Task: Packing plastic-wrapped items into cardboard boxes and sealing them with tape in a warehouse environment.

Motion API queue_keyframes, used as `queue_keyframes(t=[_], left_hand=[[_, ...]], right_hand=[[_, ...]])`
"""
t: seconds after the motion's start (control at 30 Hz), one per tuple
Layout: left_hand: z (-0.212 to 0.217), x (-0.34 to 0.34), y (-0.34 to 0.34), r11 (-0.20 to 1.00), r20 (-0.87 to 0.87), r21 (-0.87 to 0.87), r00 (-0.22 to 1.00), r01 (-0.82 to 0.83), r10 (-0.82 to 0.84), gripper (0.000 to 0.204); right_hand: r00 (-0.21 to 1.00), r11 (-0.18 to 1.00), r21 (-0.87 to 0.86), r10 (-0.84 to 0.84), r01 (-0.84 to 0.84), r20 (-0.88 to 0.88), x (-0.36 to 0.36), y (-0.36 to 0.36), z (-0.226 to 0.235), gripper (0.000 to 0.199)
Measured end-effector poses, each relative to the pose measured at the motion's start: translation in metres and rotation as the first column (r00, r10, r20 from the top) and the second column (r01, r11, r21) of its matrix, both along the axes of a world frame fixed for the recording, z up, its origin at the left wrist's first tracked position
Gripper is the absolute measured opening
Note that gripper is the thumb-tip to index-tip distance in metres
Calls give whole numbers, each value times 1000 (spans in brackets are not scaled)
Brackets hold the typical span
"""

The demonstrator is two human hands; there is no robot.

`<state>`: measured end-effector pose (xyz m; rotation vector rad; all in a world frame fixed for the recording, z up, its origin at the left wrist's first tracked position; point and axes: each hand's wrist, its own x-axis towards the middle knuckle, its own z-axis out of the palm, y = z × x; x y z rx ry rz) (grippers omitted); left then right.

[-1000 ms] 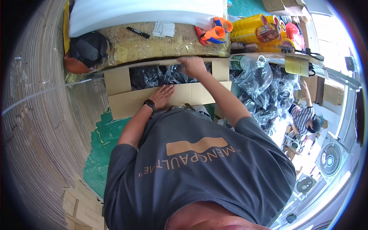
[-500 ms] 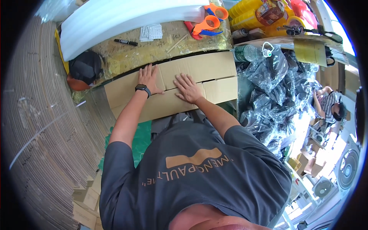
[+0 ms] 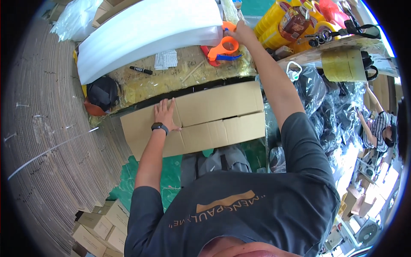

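Observation:
A long brown cardboard box point(image 3: 214, 128) lies across in front of me, its top flaps folded in to a middle seam. My left hand point(image 3: 164, 115), with a dark watch at the wrist, lies on the box top, fingers stretched and nothing held. Stretched far over the bench, my right hand point(image 3: 242, 32) closes at an orange tape dispenser point(image 3: 230, 25); part of its fingers is hidden. A second orange and blue dispenser point(image 3: 228, 46) with some red lies just nearer on the bench.
On the bench point(image 3: 145, 88) are a white foam roll point(image 3: 150, 36), a black marker point(image 3: 141, 70) and paper slips point(image 3: 166, 60). Stacked flat cardboard point(image 3: 51, 120) stands left. Yellow tape rolls point(image 3: 274, 25) sit at far right, bagged dark goods point(image 3: 329, 111) below. Another person point(image 3: 379, 128) works at right.
My right hand has left the box top and reached far forward to the tape dispensers. The left hand stays on the box. The whole view has shifted somewhat.

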<state>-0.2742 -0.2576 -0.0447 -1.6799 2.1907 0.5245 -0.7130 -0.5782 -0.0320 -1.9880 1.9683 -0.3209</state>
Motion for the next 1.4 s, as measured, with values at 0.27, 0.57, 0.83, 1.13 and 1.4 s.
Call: queue_keyframes(t=[0.27,0.57,0.83,1.13,1.4], left_hand=[[3,-4,43,999,-74,-42,997,-29,26,149],[2,26,119,992,-197,-57,976,-110,97,143],[-7,35,136,995,-294,-94,956,-20,-9,141],[-30,58,44,996,-202,-86,979,-21,3,142],[-29,49,-3,997,-213,-6,975,72,-71,145]], right_hand=[[897,861,-269,-377,431,232,-24,12,28,52],[760,933,353,-185,-63,623,180,264,81,63],[983,388,915,-93,-110,157,313,214,-42,31],[948,966,239,-167,102,271,288,462,39,50],[976,921,375,-169,107,135,296,589,-28,42]])
